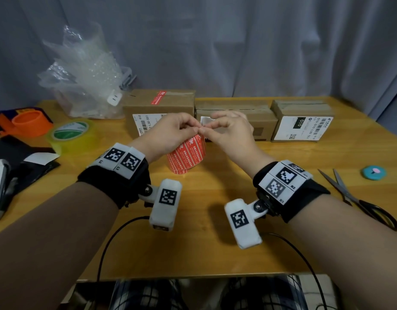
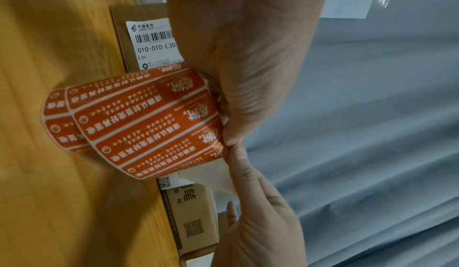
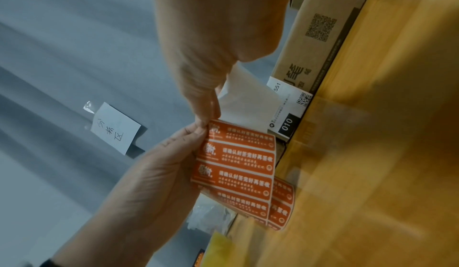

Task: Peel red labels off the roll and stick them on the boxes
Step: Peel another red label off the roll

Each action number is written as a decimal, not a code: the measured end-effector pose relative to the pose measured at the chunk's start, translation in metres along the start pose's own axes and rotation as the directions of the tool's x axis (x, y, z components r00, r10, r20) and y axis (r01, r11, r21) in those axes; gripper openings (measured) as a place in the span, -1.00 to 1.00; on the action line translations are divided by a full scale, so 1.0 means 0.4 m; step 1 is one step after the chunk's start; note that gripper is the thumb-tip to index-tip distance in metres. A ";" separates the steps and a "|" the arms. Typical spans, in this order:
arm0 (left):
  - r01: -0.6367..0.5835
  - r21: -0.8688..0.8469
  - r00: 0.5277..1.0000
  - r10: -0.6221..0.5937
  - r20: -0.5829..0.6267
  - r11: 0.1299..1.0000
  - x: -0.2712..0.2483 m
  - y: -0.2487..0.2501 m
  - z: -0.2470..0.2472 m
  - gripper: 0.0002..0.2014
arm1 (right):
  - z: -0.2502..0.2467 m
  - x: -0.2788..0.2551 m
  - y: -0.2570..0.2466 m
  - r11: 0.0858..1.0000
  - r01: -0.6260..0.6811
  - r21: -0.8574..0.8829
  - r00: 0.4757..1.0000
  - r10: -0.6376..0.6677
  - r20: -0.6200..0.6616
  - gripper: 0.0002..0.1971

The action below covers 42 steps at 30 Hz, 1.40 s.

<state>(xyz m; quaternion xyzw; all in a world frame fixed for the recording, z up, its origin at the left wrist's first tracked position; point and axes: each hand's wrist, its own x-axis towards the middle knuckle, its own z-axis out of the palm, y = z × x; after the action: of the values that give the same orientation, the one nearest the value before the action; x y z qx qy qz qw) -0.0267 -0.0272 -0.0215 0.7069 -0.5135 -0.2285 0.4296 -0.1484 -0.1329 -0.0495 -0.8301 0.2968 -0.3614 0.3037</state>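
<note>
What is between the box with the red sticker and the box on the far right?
Another cardboard box, with no red label showing, sits between the left box and right box in the head view.

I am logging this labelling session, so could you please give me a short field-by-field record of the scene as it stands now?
left hand: left hand pinches the strip's upper edge
right hand: right hand pinches the white backing paper beside it
label roll: label roll of red labels stands on the table, strip pulled up
left box: left box already bears a red label on top
middle box: middle box shows no red label
right box: right box shows no red label
nearby: scissors, tape roll, bubble wrap
</note>
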 end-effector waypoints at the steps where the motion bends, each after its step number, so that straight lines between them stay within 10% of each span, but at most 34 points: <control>1: -0.006 0.012 1.000 0.006 -0.001 1.000 0.000 0.001 0.002 -0.90 | 0.001 0.000 -0.002 1.000 -0.005 0.021 1.000 0.005 -0.008 -0.82; 22: 0.083 0.162 0.992 -0.066 -0.104 0.983 0.013 0.003 0.007 -0.90 | -0.018 0.000 -0.001 0.846 -0.288 0.448 0.955 0.218 0.201 -0.89; 42: 0.157 0.179 0.951 -0.099 -0.294 0.971 0.018 -0.043 0.000 -0.86 | -0.083 -0.028 -0.011 0.893 -0.351 0.281 0.917 0.389 -0.088 -0.70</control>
<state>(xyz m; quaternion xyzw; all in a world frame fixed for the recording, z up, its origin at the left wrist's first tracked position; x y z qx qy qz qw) -0.0150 -0.0321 -0.0352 0.8037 -0.4200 -0.0998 0.4095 -0.1795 -0.1318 -0.0327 -0.6834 0.4206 -0.3906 0.4510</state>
